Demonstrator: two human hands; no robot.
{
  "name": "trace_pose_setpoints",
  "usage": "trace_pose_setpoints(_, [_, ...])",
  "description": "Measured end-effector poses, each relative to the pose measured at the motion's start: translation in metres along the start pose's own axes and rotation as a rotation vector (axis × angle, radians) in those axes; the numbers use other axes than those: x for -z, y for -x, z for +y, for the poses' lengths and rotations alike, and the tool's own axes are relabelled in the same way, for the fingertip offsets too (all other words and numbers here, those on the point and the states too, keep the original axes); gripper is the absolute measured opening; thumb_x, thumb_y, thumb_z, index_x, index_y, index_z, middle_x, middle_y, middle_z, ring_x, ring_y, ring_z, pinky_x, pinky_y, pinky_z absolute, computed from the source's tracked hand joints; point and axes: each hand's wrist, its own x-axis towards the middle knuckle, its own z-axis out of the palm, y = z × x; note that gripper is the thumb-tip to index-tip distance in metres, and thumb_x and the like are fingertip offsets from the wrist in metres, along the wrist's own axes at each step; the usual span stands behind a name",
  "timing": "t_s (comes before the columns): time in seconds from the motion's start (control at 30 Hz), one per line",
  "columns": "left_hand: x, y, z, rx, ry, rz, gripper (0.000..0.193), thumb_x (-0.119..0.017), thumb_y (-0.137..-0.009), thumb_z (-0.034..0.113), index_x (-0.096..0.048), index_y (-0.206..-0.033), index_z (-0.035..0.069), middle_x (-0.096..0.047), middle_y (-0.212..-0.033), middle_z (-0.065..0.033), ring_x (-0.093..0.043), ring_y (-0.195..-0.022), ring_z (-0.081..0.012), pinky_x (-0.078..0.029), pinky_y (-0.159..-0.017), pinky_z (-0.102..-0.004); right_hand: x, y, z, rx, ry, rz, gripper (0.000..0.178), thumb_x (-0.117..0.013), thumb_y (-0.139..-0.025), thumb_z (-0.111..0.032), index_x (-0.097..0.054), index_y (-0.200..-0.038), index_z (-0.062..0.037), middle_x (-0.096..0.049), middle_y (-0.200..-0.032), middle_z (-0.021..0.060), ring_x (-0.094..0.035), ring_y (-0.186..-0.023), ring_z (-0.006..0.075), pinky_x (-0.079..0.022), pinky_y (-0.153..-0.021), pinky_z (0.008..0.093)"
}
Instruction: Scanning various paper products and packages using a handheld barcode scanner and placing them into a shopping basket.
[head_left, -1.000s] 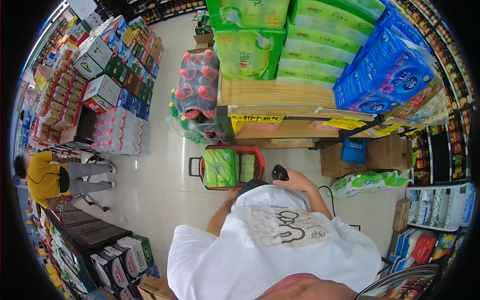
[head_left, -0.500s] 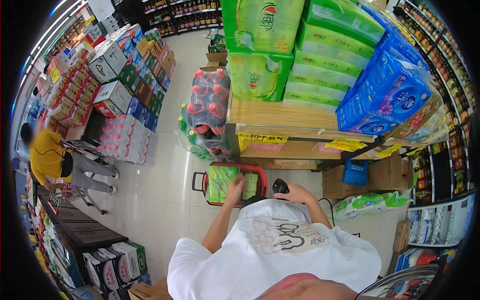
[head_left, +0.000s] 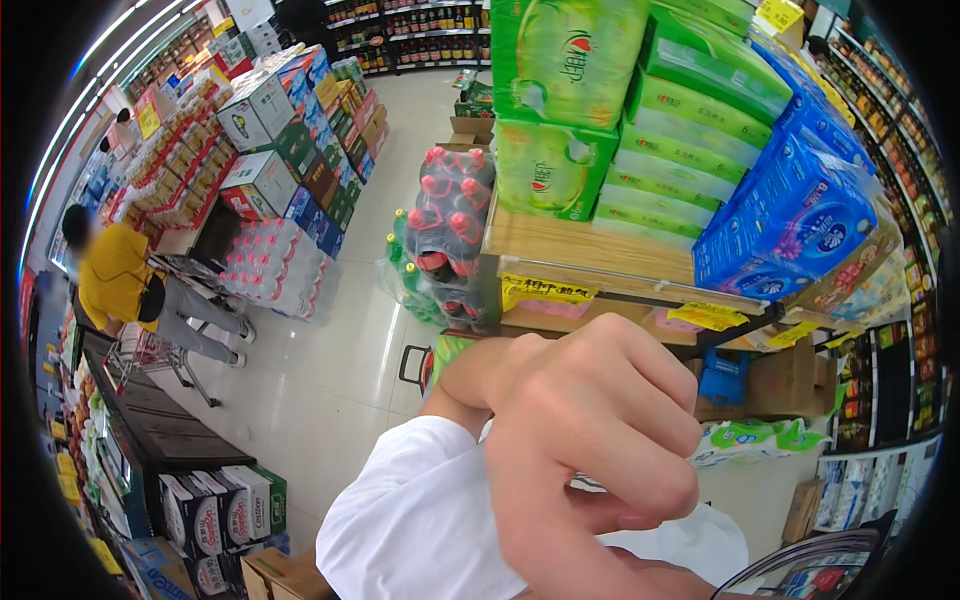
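One hand in close view: right hand (head_left: pixel 590 440), raised near the camera, fingers (head_left: pixel 640 375) curled into a loose fist, gripping nothing visible.
Left hand: hidden behind the raised hand; its fingers cannot be told.
Basket: red shopping basket (head_left: pixel 430 362), on the floor ahead, mostly covered by the raised hand and forearm.
Display: wooden shelf (head_left: pixel 580 250) just beyond, stacked with green tissue packs (head_left: pixel 560 60) and blue tissue packs (head_left: pixel 800 200).
Beside: shrink-wrapped red-capped bottles (head_left: pixel 450 230).
Aisle: person in yellow (head_left: pixel 110 280), left.

Green tissue packs (head_left: pixel 640 120) (stacked), soda bottles (head_left: pixel 450 230)
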Motion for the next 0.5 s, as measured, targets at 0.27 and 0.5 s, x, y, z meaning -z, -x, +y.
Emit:
trace_pose_setpoints(0.27, [-0.011,-0.018,-0.04,-0.098,0.025,0.045,0.035,-0.057,-0.085,0.007,-0.053,-0.112,0.028,-0.06,-0.067,-0.0053,-0.046,-0.043,-0.0188,-0.04,-0.041,-0.0285,0.005,0.019,0.021,0.014,-0.016,0.079,0.062,-0.069,-0.077,-0.056,-0.064,-0.113,-0.0063,-0.068,-0.103,0.0204,-0.065,-0.095,0.0326,-0.049,-0.083,0.0367])
trace_pose_setpoints(0.5, [-0.021,-0.026,-0.055,-0.025,0.043,-0.053,0.031,-0.059,-0.08,0.006,-0.059,-0.105,0.025,-0.061,-0.068,-0.0046,-0.047,-0.043,-0.0197,-0.04,-0.04,-0.028,-0.001,0.01,0.076,-0.009,0.047,0.156,0.071,-0.068,-0.075,-0.062,-0.062,-0.118,-0.0051,-0.068,-0.103,0.0201,-0.065,-0.096,0.0317,-0.051,-0.082,0.0372])
